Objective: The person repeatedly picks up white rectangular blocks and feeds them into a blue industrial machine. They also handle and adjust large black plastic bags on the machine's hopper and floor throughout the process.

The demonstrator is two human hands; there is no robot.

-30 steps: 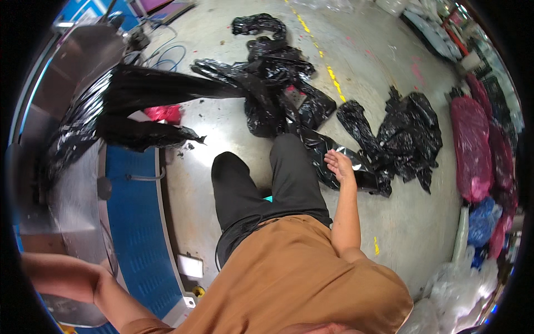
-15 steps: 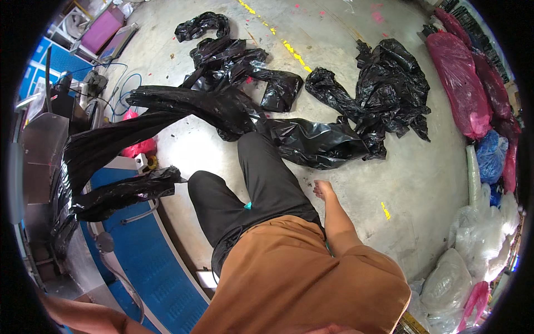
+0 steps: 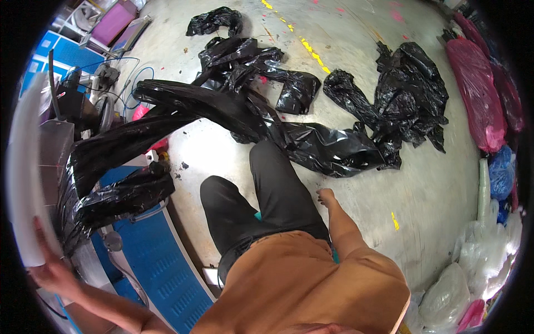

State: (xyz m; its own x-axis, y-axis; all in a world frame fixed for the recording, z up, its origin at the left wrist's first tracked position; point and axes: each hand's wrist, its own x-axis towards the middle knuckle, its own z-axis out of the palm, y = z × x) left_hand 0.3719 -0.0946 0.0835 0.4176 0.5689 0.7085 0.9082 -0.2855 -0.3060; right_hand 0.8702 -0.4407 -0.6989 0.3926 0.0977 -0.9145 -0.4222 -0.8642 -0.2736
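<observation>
At the left edge my left hand (image 3: 51,271) is against the lower edge of a tall whitish panel (image 3: 26,172). Its fingers seem to grip that edge, though motion smears them. My right hand (image 3: 326,196) hangs at my right side over the floor, fingers loosely curled and apart, holding nothing. Long black plastic film (image 3: 194,103) stretches from the machine at the left to the floor in front of my legs. Another bunched fold of black film (image 3: 130,192) droops over the blue machine panel (image 3: 158,261).
Crumpled black film (image 3: 411,89) lies on the concrete floor ahead, beside a broken yellow line (image 3: 312,53). Filled dark pink bags (image 3: 478,94), a blue bag (image 3: 502,172) and clear bags (image 3: 445,298) line the right. A blue hose (image 3: 143,71) curls by the machine.
My left hand has come up into view at the whitish panel, and the panel has swung further into the picture. My right hand still hangs at my side. The view has shifted slightly.
</observation>
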